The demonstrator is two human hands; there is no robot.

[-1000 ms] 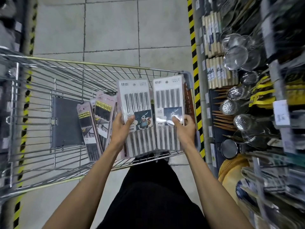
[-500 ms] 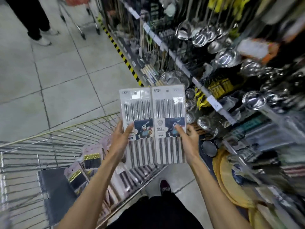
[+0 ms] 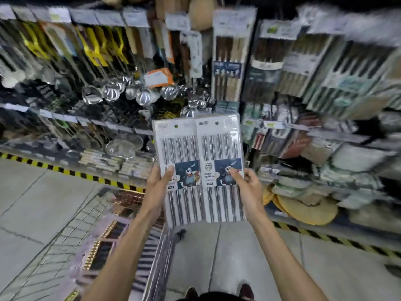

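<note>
- The shoes (image 3: 246, 291) stand on the tiled floor (image 3: 234, 257) at the bottom edge.
- A wire cart (image 3: 71, 227) sits low on the left, blurred, with boxed goods (image 3: 104, 246) lying in it.
- The left hand (image 3: 157, 185) clamps the left pack (image 3: 180, 148) of steel chopsticks at its left edge. The thumb is on the front label and the fingers are behind.
- The right hand (image 3: 247, 187) clamps the right pack (image 3: 221, 146) at its right edge, thumb on the front, fingers curled round the side.
- Both packs are held upright in the air, side by side with inner edges touching, just right of the cart and facing the shelves.
- A yellow-black stripe (image 3: 65, 171) runs along the foot of the shelves.
- Ladles (image 3: 143, 96) hang up and to the left of the packs.
- Round mats (image 3: 310, 210) lie low on the right.
- Hung packs (image 3: 230, 61) of chopsticks fill the rack above, blurred.
</note>
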